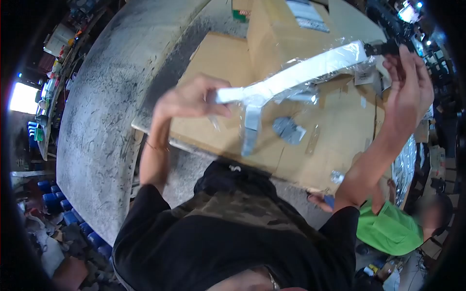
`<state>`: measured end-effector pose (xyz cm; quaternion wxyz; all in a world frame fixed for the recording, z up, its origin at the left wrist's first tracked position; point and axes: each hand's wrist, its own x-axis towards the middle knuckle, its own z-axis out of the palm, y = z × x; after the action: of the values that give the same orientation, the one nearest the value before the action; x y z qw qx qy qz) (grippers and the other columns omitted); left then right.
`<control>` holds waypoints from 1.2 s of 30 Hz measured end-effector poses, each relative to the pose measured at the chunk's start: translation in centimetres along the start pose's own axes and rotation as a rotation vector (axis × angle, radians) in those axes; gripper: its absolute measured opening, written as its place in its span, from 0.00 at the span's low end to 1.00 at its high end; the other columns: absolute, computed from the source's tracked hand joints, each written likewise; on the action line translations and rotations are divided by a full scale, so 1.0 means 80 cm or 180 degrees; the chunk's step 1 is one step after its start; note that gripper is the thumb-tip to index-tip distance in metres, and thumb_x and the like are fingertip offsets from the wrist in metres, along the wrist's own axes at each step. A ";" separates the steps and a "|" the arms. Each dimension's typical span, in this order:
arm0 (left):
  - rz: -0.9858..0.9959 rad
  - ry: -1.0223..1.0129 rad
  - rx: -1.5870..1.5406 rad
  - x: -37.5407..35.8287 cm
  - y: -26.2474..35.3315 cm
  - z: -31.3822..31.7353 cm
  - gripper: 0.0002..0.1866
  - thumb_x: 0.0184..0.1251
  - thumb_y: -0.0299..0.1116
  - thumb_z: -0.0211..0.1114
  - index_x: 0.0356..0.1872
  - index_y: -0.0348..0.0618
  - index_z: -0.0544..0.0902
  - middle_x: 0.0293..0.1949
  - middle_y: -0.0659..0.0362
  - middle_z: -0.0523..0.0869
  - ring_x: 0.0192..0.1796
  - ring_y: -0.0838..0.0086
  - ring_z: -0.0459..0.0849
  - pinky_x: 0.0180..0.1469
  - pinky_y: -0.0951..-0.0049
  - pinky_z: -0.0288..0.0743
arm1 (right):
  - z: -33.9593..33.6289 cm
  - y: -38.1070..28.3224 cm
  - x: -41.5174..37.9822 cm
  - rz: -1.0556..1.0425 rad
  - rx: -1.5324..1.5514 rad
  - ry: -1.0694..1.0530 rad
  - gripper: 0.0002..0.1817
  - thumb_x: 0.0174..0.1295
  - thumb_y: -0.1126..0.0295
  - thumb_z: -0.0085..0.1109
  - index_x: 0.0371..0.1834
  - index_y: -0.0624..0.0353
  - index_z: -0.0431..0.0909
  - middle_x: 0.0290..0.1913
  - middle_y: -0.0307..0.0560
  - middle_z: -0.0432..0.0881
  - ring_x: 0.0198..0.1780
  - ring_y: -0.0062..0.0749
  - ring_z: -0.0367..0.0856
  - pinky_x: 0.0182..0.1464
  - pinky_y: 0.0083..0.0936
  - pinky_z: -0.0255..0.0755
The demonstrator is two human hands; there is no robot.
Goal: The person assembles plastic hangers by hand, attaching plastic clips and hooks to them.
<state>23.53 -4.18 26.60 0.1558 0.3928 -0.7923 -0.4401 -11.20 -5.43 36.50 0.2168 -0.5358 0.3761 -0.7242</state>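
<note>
Handling step, looks like: left grip (209,97) grasps white Y-piece (301,72), right grip (404,59) its black end (381,49); next move needs both steady.

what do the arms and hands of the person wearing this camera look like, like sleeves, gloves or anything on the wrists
Both the left hand and the right hand are ungloved. The black short fabric sleeves leave the forearms uncovered. A thin dark band circles the left forearm near the wrist; none is visible on the right.
</note>
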 end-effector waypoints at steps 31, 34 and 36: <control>-0.0854 0.0284 0.2536 -0.147 -0.481 0.149 0.33 0.68 0.53 0.50 0.73 0.61 0.54 0.74 0.48 0.48 0.76 0.51 0.42 0.67 0.32 0.39 | 0.037 0.401 -0.537 0.3246 -0.1909 0.0166 0.13 0.54 0.67 0.66 0.28 0.68 0.77 0.22 0.48 0.81 0.27 0.33 0.83 0.30 0.26 0.75; -0.0770 0.0172 0.2482 -0.128 -0.479 0.134 0.38 0.63 0.59 0.54 0.73 0.62 0.54 0.74 0.48 0.46 0.76 0.52 0.41 0.66 0.30 0.36 | 0.053 0.382 -0.528 0.2845 -0.2590 -0.0131 0.17 0.52 0.65 0.67 0.37 0.67 0.77 0.28 0.52 0.82 0.34 0.41 0.83 0.38 0.33 0.75; -0.0639 0.0221 0.2503 -0.107 -0.422 0.123 0.39 0.56 0.56 0.64 0.68 0.55 0.64 0.71 0.46 0.56 0.73 0.50 0.52 0.67 0.36 0.49 | 0.057 0.365 -0.517 0.2528 -0.2767 -0.0277 0.19 0.52 0.64 0.67 0.42 0.65 0.76 0.34 0.54 0.80 0.40 0.46 0.81 0.42 0.36 0.74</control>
<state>39.59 -2.33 -5.80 -0.0234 0.5125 -0.8522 -0.1032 4.20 4.59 -10.88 0.2471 -0.4229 0.8010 -0.3443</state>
